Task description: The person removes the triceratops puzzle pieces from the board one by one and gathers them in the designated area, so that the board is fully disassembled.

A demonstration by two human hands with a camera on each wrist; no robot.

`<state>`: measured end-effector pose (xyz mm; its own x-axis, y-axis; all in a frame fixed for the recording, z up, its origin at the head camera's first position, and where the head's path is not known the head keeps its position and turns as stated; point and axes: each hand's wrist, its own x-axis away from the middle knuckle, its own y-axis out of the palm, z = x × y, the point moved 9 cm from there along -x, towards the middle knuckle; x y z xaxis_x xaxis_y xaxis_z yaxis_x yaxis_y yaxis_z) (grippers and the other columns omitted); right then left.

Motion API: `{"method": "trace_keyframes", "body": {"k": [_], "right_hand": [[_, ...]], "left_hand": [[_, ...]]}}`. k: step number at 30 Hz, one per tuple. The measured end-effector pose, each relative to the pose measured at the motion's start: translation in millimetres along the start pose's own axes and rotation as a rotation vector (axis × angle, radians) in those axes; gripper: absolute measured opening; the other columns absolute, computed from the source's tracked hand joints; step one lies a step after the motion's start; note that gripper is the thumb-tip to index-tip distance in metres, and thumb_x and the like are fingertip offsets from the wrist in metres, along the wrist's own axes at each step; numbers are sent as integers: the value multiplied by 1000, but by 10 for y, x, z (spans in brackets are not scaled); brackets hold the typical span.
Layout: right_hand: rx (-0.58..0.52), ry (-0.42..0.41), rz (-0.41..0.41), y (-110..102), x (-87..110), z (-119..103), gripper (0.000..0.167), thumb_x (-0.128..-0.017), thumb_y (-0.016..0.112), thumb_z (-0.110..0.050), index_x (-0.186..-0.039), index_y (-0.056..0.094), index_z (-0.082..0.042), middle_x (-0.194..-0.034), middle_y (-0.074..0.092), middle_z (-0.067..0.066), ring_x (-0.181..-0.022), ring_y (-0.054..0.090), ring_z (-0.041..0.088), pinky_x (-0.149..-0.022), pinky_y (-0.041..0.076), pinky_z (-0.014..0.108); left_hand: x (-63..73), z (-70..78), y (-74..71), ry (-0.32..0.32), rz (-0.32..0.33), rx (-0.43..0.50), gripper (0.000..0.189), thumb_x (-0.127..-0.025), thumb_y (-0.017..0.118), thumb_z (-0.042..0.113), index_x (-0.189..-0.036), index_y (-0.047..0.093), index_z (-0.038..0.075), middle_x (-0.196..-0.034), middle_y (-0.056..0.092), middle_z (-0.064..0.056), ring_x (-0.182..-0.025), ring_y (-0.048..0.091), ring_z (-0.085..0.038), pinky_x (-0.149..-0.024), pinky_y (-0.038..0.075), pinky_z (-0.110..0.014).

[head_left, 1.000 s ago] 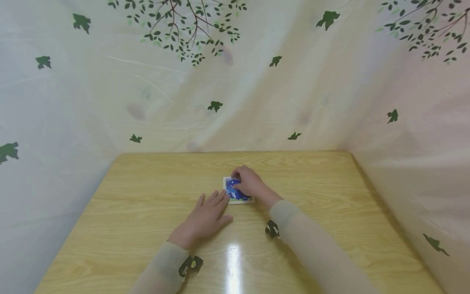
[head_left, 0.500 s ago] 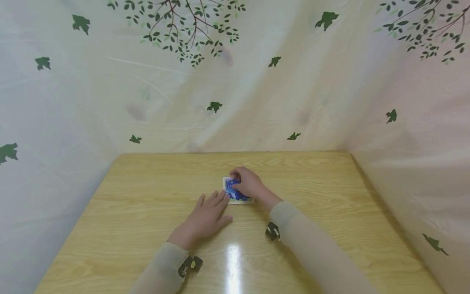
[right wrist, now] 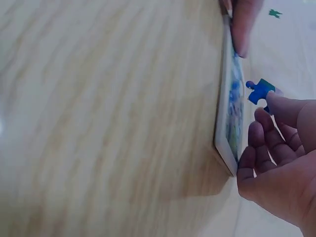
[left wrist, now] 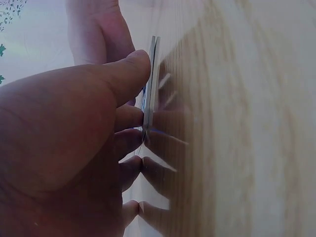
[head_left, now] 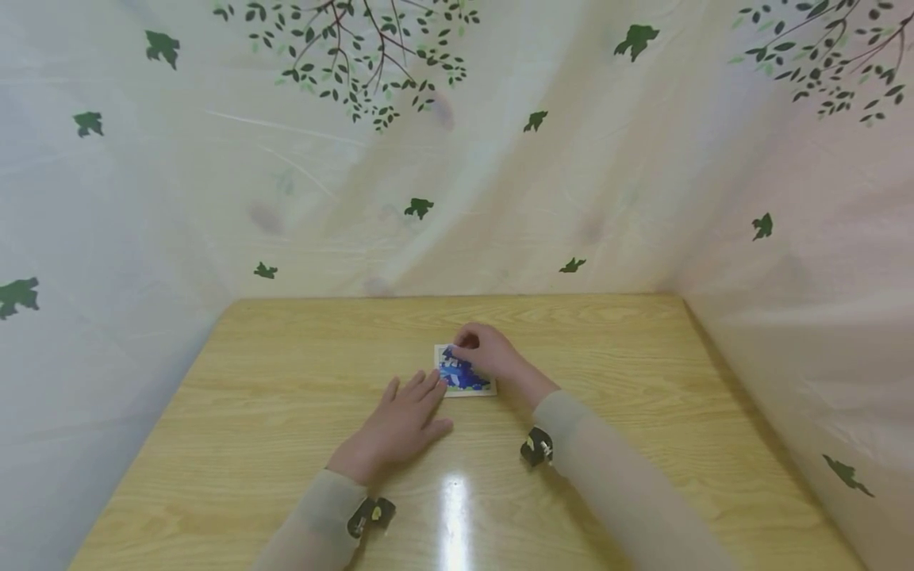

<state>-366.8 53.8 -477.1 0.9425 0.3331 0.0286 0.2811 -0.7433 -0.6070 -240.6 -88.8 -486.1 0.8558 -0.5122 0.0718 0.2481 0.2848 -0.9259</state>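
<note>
A small jigsaw puzzle with a white border and a blue picture lies flat on the table. My right hand pinches a blue puzzle piece between thumb and fingertips, raised a little above the puzzle's upper part. The piece has a green corner in the right wrist view. Fingers outstretched, my left hand rests on the table, its fingertips at the puzzle's left edge. In the left wrist view the puzzle's thin edge shows side-on beside the left thumb.
The wooden table stretches around the puzzle. A pale curtain with printed leaves and branches stands behind it and along both sides. Each wrist carries a small black camera; one is the right wrist camera.
My right hand has turned slightly and lifted the puzzle piece off the puzzle's surface; more of the picture shows beneath it. The left hand stays in place.
</note>
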Motion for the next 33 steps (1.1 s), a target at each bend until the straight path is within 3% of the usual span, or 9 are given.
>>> {"method": "trace_keyframes", "body": {"k": [12,22,33], "right_hand": [[-71,14,62,-191,93,-1,11,-109,74,-19,-115,73,-10,-111,72,5,-107,67,23,-102,58,43],[-31,53,105,-473,200,157,13,-110,72,-21,-119,73,-10,-115,73,7,-111,66,26,-104,56,45],[15,64,117,-749,303,359,17,-111,72,-23,-120,74,-10,-114,73,8,-107,65,26,-93,57,41]], "left_hand": [[-19,-4,3,-8,-4,-5,75,-116,48,55,-174,33,10,-182,21,-10,-168,16,-37,-134,2,-65],[-6,1,-13,-11,-9,4,74,-116,49,53,-173,34,8,-182,23,-11,-168,17,-38,-134,3,-65],[8,7,-19,-8,-9,14,74,-116,50,52,-173,34,8,-182,23,-12,-168,17,-38,-134,3,-65]]}}
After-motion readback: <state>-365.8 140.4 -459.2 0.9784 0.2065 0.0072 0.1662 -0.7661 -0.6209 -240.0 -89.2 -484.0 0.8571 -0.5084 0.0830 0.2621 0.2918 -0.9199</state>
